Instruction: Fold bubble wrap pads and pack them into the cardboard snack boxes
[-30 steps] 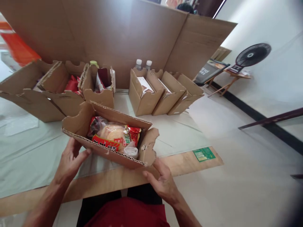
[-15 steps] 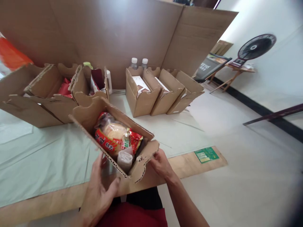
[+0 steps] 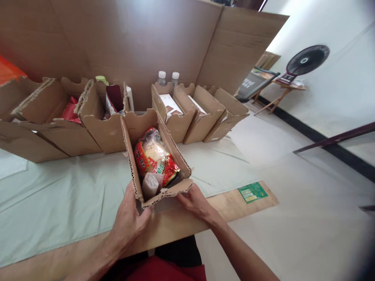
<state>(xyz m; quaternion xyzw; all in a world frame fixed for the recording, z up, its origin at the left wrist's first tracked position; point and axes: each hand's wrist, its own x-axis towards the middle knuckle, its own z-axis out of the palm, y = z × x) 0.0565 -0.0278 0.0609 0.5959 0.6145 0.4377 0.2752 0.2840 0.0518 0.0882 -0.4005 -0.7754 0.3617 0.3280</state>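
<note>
Between my two hands is an open-topped cardboard box [image 3: 175, 154], its near end cut in a wavy edge. Inside it lie a red, partly clear snack packet [image 3: 155, 154] and a rolled whitish plastic bag [image 3: 150, 184] at the near end. My left hand [image 3: 130, 218] grips the box's near left corner, thumb along the front and the other fingers partly hidden behind the side. My right hand [image 3: 195, 201] holds the near right corner, its fingertips tucked under the wavy edge.
Similar cardboard boxes stand in a left row [image 3: 102, 134] and a right row [image 3: 175, 127] before a tall cardboard panel [image 3: 131, 43]. Two white-capped bottles [image 3: 162, 76] rise behind the right row. A pale green cloth [image 3: 73, 191] covers the table. A fan [image 3: 306, 60] stands far right.
The box has turned so its length points more straight away from me, with its far end swung right. My left hand has moved up and closed on its near left corner.
</note>
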